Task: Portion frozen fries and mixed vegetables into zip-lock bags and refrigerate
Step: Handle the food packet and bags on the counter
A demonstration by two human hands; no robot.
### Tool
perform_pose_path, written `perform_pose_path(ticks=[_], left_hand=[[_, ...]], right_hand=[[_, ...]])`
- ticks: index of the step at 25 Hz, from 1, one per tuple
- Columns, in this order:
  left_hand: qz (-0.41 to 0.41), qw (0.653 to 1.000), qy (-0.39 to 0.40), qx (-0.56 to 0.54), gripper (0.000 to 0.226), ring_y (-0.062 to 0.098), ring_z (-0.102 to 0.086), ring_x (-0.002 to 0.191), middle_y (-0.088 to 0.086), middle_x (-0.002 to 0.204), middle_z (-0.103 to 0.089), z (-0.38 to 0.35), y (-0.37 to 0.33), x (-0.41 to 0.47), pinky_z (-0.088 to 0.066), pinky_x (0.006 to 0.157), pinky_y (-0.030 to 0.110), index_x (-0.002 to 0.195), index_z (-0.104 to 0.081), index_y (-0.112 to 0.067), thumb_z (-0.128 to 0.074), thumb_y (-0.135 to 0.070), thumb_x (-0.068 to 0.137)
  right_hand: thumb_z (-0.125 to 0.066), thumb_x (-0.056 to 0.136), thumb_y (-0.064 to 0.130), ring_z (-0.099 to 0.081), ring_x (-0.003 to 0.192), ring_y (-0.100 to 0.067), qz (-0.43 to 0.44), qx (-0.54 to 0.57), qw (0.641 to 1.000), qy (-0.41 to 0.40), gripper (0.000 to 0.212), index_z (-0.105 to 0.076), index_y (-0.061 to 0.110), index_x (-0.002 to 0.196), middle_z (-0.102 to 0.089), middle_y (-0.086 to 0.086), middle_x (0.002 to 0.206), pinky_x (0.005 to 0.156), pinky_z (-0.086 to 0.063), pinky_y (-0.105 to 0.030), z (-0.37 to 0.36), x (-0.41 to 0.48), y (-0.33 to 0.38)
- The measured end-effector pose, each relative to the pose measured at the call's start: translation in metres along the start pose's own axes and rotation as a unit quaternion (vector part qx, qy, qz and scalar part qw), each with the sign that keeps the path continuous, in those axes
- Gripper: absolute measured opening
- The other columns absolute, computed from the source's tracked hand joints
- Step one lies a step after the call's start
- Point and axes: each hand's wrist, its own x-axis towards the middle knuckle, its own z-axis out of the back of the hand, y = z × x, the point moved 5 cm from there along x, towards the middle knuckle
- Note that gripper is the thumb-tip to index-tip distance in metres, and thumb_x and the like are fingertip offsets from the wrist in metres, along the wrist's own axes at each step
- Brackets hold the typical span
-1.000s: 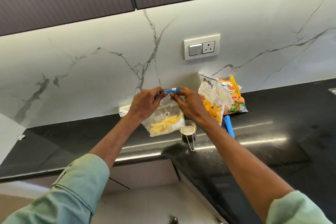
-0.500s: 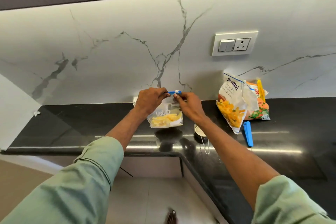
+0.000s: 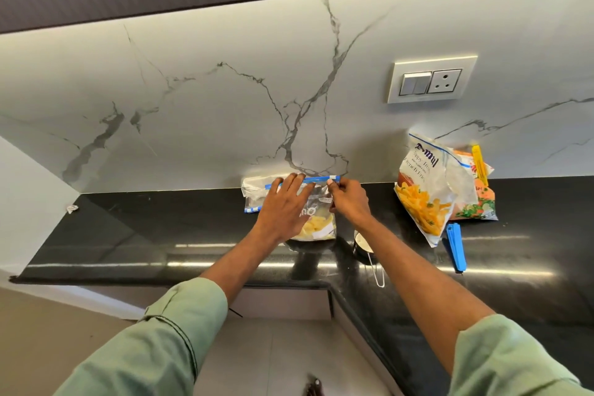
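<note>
In the middle of the frame a clear zip-lock bag (image 3: 321, 202) stands on the black countertop (image 3: 160, 235), close to the marble wall. Its lower part holds a small heap of pale yellow fries (image 3: 316, 227). The left hand (image 3: 283, 209) lies flat against the front of the bag, fingers straight and slightly spread, their tips reaching the blue zip strip (image 3: 316, 179) along the top. The right hand (image 3: 348, 202) pinches the right end of that strip between thumb and fingertips, the other fingers curled. Just behind and to the left of the bag lies a second zip-lock bag (image 3: 254, 198); nothing can be made out inside it, and its blue strip is at its lower edge. To the right, a French fries packet (image 3: 424, 190) leans open-topped, with printed fries on its front; what it holds cannot be seen. Behind it, touching, a mixed vegetables packet (image 3: 480, 206) has a yellow clip (image 3: 479, 164) on its top. A blue clip (image 3: 453, 247) lies on the counter just below the fries packet. A steel cup (image 3: 361, 243) with a wire handle stands under the right forearm, its contents hidden. A switch and socket plate (image 3: 430, 80) sits on the wall at upper right.
</note>
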Motion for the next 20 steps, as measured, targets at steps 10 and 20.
perform_pose_path(ticks=[10, 20], left_hand=[[0.080, 0.983, 0.131, -0.100, 0.044, 0.024, -0.049, 0.132, 0.004, 0.137, -0.061, -0.040, -0.008, 0.008, -0.028, 0.116, 0.042, 0.132, -0.065, -0.019, -0.055, -0.048, 0.101], [0.076, 0.982, 0.074, -0.159, 0.025, 0.016, -0.065, 0.102, -0.005, 0.095, -0.075, -0.027, -0.006, 0.047, -0.025, 0.117, 0.044, 0.100, -0.076, -0.026, -0.057, -0.044, 0.102]], right_hand=[[-0.067, 0.101, 0.029, -0.072, 0.102, -0.019, 0.010, 0.011, 1.000, -0.024, 0.034, -0.056, 0.023, 0.133, -0.073, -0.002, 0.119, 0.095, -0.060, -0.045, 0.009, 0.002, -0.010], [-0.079, 0.091, 0.027, -0.060, 0.123, -0.028, 0.198, -0.295, 0.935, 0.003, 0.052, -0.059, 0.025, 0.140, -0.056, -0.006, 0.142, 0.101, -0.054, -0.041, 0.001, -0.002, 0.005]])
